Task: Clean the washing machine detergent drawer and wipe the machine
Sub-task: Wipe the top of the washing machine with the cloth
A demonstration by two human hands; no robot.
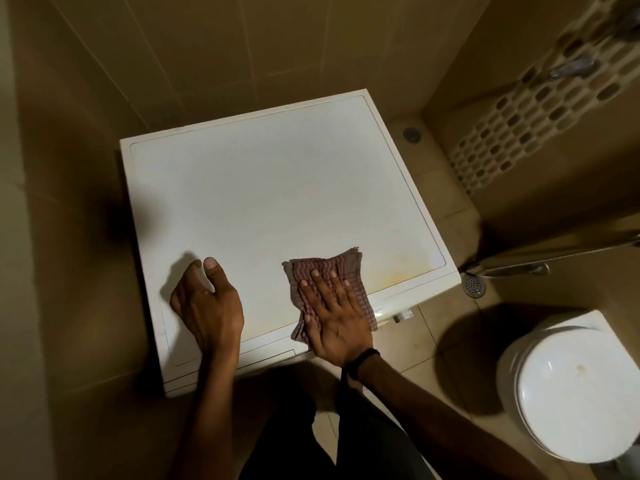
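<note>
Below, white washing machine top; beige wall tiles behind, toilet beside.

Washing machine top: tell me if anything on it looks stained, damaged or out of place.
A yellowish stain marks the washing machine top near its front right corner, just right of the striped cloth that the right hand presses flat. It stands out against the white surface. Nothing else on it looks askew.
</note>
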